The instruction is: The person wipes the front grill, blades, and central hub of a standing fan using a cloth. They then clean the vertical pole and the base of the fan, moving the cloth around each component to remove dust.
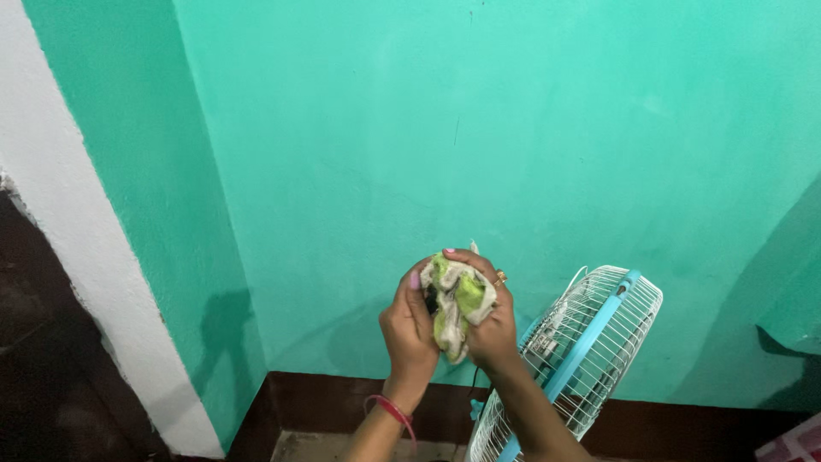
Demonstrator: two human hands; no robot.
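Before the green wall (pixel 479 128), I clasp a crumpled green-and-white cloth (pixel 455 304) with my left hand (pixel 409 329) and right hand (pixel 494 321). Both sets of fingers curl tightly around it. Just right stands a white-and-blue fan (pixel 590 342).

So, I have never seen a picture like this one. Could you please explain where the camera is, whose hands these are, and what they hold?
There is one picture, taken by a camera worn on a person's head, looking down and forward at that person's own two bare hands. The left hand and the right hand together clutch a crumpled green and white cloth in front of a green wall. The left wrist wears a pink bangle; a right finger wears a ring. Lower right stands a fan with a white wire grille and a light blue bar.
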